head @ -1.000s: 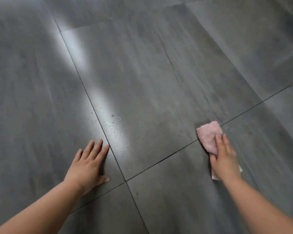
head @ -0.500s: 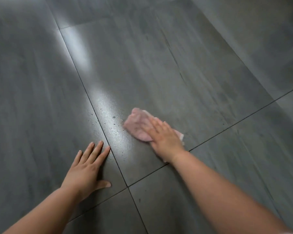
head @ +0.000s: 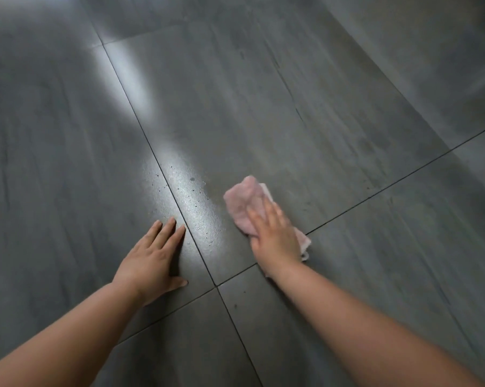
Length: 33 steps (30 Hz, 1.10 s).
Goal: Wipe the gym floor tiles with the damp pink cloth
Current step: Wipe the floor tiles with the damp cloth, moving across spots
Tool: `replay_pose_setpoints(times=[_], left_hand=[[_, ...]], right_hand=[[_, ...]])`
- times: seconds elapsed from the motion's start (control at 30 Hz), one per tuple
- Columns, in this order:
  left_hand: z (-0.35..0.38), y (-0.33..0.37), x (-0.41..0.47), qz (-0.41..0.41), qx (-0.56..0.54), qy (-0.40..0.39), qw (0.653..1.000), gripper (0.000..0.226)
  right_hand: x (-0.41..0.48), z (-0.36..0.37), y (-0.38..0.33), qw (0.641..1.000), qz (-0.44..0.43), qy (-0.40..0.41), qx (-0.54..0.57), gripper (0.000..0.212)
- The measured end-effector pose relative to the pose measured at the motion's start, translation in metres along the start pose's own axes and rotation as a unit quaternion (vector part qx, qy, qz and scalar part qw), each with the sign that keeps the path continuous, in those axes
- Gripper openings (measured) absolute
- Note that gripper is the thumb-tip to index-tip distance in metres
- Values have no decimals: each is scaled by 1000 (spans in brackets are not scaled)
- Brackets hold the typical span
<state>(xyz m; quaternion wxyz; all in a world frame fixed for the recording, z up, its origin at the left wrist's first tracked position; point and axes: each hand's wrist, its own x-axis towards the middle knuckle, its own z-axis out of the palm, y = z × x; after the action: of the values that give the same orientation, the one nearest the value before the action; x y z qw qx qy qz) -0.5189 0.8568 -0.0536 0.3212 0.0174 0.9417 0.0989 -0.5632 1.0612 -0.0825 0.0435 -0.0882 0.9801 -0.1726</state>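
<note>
A person knelt over large dark-grey floor tiles [head: 263, 107], smooth and faintly streaked like stone, divided by thin dark grout lines [head: 141, 129] that crossed near the lower centre of the view. A pale band of reflected light [head: 180, 174] ran from 11 o'clock down toward the centre, and within it the surface looked pebbled and speckled with small dark spots, whether droplets or grit could not be told. The pink cloth [head: 247, 202], soft, nubby and crumpled into a loose wad, lay flat on the tile just right of centre, at about 4 o'clock from the bright band, with a paler, thinner corner sticking out at its lower right beside the wrist. The right hand [head: 275, 236] pressed down on top of it, palm flat and fingers held close together and extended rather than curled around the fabric; the fingertips were blurred, and the hand hid the cloth's middle and near edge. The left hand [head: 152, 261] rested bare on the neighbouring tile at 9 o'clock from the cloth, well apart from it, fingers straight and narrowly spread, thumb out to the side, gripping nothing. Both bare forearms ran off the bottom edge of the view, and the far tiles at 1 o'clock dissolved into soft blur.
</note>
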Motion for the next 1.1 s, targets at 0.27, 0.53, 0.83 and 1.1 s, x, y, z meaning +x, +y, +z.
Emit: replay_pose_setpoints(times=[0.27,0.53,0.83,1.1], left_hand=[[16,-29,-31,-60,-7,-22,998,113],[18,-31,-28,-60,-24,-28,998,114],[13,-29,-31,-56,-4,-35,998,111],[15,-34,-40,-52,13,-50,997,109]], right_hand=[[-3,-11,64,994,-91,-48,20,53],[-36,-24,81,938,329,110,15,49],[-92,5,29,950,-292,-106,-38,49],[-102,-54,135,912,408,26,41,52]])
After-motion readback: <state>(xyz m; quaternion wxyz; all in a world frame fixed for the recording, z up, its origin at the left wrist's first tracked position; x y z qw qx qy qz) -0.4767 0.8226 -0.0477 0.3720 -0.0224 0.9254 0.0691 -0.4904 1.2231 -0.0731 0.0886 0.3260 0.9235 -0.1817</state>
